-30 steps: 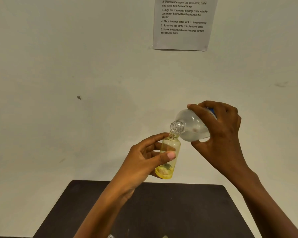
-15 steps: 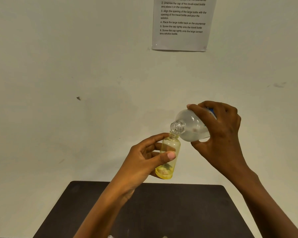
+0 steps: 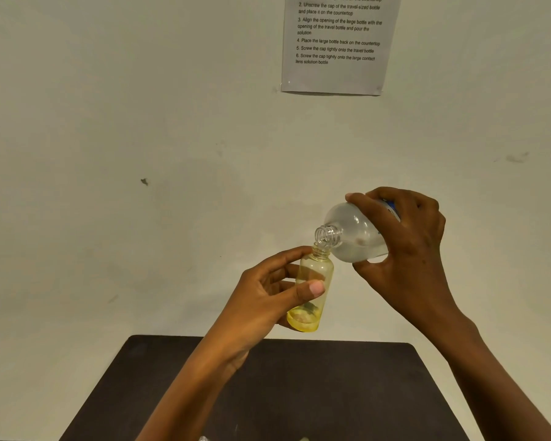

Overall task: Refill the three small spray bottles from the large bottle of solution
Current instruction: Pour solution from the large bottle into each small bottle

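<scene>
Head view, the only one here. Looks like the pouring step on one of the three, judging by the pose. Holding the small spray bottle (image 3: 318,268) up in the air above the dark counter (image 3: 299,393) with the left hand (image 3: 268,300) — fingers (image 3: 287,254) curled round the back of it, thumb pinching the front, cap off, roughly upright with a slight lean. Gripping the large bottle (image 3: 353,233) in the right hand (image 3: 407,243), fingers (image 3: 360,200) wrapped over the top of its body and thumb underneath. Tipped neck-down to the left, with its open threaded mouth right at the small bottle's opening, touching or nearly so. Some clear liquid pooled low in the big one. Can't spot an actual stream, and not much in the small one beyond its yellow-tinted base, so guessing early in this fill. Instruction sheet (image 3: 334,46) taped on the pale wall up top.

Next move, probably: tip the big bottle a bit further, slowly, keeping the two mouths lined up — narrow neck, easy to dribble down the side. Then level off before overflow and set the big one down. Can't tell where the other two small bottles are; just slivers of something at the bottom edge.
</scene>
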The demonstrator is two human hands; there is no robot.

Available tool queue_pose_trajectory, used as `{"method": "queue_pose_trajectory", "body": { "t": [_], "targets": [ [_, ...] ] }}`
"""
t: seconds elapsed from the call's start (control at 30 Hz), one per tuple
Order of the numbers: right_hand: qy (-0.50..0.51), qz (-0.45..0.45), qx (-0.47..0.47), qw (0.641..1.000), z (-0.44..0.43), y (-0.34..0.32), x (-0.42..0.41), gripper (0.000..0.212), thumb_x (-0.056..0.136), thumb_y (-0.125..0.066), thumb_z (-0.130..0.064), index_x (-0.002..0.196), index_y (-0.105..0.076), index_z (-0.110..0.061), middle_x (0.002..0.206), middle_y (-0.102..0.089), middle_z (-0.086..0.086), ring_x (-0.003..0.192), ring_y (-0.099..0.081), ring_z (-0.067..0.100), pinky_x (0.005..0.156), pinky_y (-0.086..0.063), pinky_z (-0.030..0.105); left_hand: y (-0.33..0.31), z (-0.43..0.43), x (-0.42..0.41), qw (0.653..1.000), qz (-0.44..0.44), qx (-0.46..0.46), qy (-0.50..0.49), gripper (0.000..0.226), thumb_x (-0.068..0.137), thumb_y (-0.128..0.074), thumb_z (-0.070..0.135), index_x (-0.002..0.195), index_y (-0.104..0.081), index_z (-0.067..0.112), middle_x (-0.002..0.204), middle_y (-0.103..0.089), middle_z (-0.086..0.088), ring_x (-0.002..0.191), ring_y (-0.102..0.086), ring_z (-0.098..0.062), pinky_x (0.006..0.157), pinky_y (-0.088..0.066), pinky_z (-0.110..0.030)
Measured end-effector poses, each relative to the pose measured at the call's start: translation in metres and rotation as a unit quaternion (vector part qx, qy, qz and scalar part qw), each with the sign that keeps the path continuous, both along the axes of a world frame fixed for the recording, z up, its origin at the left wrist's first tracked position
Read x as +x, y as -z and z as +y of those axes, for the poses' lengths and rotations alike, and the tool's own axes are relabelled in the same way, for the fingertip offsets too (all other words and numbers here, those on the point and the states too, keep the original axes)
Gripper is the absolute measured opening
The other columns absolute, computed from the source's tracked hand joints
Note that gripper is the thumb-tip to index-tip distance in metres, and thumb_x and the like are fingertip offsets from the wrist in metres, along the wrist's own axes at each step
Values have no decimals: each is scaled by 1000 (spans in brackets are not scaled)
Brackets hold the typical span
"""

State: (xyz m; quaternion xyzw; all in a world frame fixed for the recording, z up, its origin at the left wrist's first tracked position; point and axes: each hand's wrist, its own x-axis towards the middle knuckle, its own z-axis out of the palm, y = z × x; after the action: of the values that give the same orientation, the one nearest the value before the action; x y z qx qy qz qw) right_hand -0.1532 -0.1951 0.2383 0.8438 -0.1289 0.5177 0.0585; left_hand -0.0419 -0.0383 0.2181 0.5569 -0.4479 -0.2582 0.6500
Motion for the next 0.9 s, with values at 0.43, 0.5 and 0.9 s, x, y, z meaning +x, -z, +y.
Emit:
{"method": "queue_pose_trajectory", "body": {
  "t": [0.43,0.5,0.9],
  "targets": [
    [1,6,-1,1000,1,0,0,77,58,-80,-14,124,-43,-30,120,-53,10,115,-33,27,89,-33,46,2,0,2,1000,3,0,-1,43,57,-69,35,99,-61,42,102,-68,4,90,-68,-16,64,-58,-30],
    [2,6,-2,1000,1,0,0,79,57,-81,-13,124,-43,-30,120,-53,11,115,-33,27,89,-33,46,2,0,2,1000,5,0,-1,42,56,-69,35,97,-61,42,101,-68,5,89,-69,-15,63,-58,-29],
    [4,4,2,1000,2,2,1,79,56,-80,-14,124,-42,-30,119,-52,10,114,-33,27,89,-34,46,5,-2,2,1000,4,10,-3,47,60,-67,36,105,-58,41,110,-65,3,97,-66,-20,70,-59,-32]
  ]
}}
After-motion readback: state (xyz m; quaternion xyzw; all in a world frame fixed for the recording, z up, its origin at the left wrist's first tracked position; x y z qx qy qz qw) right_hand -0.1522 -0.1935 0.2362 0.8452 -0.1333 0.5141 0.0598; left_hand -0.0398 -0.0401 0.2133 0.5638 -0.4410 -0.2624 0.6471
